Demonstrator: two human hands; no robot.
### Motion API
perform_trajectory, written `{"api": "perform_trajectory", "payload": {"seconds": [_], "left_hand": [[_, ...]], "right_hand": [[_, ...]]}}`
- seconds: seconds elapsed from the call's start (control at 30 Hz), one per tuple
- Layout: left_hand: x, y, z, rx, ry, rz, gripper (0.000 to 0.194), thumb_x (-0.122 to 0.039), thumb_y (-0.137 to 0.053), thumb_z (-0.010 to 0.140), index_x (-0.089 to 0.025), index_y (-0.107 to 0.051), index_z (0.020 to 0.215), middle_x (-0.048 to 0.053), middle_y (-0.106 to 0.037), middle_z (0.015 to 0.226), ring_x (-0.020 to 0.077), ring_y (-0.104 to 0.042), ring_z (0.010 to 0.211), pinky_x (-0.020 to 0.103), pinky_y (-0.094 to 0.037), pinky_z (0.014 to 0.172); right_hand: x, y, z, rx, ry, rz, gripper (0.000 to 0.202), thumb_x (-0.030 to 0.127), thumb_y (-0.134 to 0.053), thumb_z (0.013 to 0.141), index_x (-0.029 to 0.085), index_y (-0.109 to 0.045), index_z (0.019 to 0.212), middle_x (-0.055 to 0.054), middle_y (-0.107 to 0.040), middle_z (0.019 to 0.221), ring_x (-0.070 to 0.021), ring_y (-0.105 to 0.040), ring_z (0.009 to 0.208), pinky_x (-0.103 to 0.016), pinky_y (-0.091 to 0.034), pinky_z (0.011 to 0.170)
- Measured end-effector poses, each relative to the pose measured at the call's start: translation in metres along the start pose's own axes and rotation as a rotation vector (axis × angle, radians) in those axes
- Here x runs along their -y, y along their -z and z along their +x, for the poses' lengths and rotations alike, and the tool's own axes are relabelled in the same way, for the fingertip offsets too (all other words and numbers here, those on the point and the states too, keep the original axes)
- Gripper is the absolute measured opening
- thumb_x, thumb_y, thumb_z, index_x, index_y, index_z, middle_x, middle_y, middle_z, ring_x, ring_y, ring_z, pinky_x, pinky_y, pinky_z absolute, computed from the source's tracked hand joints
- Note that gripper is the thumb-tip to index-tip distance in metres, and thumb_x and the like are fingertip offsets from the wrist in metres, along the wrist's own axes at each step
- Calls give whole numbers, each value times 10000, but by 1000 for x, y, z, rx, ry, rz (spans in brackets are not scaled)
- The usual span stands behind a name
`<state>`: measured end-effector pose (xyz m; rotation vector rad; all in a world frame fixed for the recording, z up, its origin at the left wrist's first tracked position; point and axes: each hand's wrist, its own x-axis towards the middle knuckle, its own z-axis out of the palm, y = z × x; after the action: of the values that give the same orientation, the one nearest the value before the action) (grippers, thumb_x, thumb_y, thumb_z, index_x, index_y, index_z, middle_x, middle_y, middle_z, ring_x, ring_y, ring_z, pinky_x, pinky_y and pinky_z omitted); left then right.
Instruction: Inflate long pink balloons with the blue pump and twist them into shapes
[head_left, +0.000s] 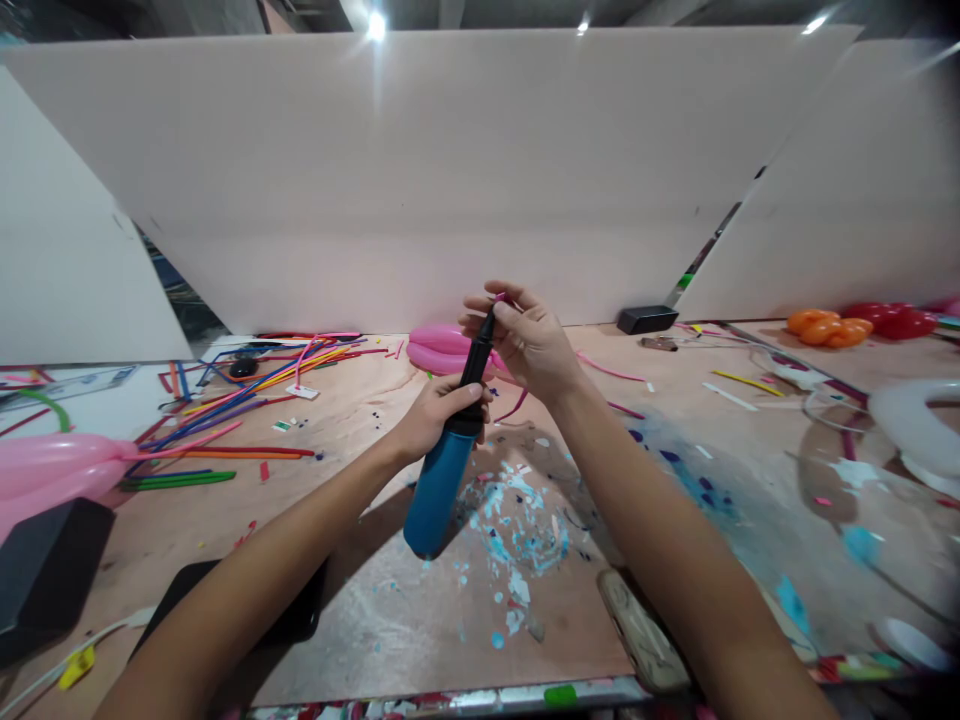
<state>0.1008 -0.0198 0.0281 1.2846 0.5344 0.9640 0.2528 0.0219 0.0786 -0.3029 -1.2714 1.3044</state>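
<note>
A blue and black hand pump [442, 485] is held tilted above the table, its black nozzle pointing up. My left hand [439, 415] wraps round the black upper part of the pump. At the nozzle tip, my right hand [529, 340] pinches the end of a dark pink balloon [502, 297] between thumb and fingers. A thin dark pink strip [513, 408] hangs below my right hand; the hand hides whether it joins that balloon. Behind the pump lies an inflated pink balloon [435, 350], partly covered by the hands.
Long uninflated balloons [247, 400] lie at the left, near a black box [52, 570]. A phone [641, 625] rests at the front edge. Orange [825, 328] and red balloons [892, 320] sit at the back right. A white panel [337, 180] stands behind.
</note>
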Motion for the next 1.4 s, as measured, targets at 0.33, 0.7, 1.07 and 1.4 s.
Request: {"api": "perform_trajectory", "payload": {"seconds": [0.33,0.7,1.07,1.4], "left_hand": [[-3,-3,-2,19,2,48,322,-425,-671,817,-115,-600,863,13,-602,700,142,-634,543,263,-523,524],[-4,-5,-2,13,18,53,331,-437,-677,808,-121,-604,870,15,-609,709,140,-635,555,263,-527,532],[-5,-6,-3,-12,39,54,337,-439,-683,795,-118,-606,865,20,-612,701,137,-625,549,259,-521,519],[-2,-4,-3,-7,27,51,345,-444,-682,799,-115,-601,865,20,-611,704,140,-630,553,261,-527,520]], "right_hand": [[10,-5,0,-114,-18,19,187,379,-737,790,276,-619,892,40,-753,1000,-162,-702,961,-355,-548,895],[10,-7,2,-192,19,17,180,316,-728,792,269,-564,851,55,-752,929,-144,-704,908,-311,-548,839],[7,-7,2,-146,-11,20,181,305,-746,774,256,-584,840,46,-747,844,-139,-709,831,-291,-556,774],[9,-5,2,-180,-1,14,184,312,-745,767,267,-588,854,53,-746,833,-149,-711,837,-299,-560,783]]}}
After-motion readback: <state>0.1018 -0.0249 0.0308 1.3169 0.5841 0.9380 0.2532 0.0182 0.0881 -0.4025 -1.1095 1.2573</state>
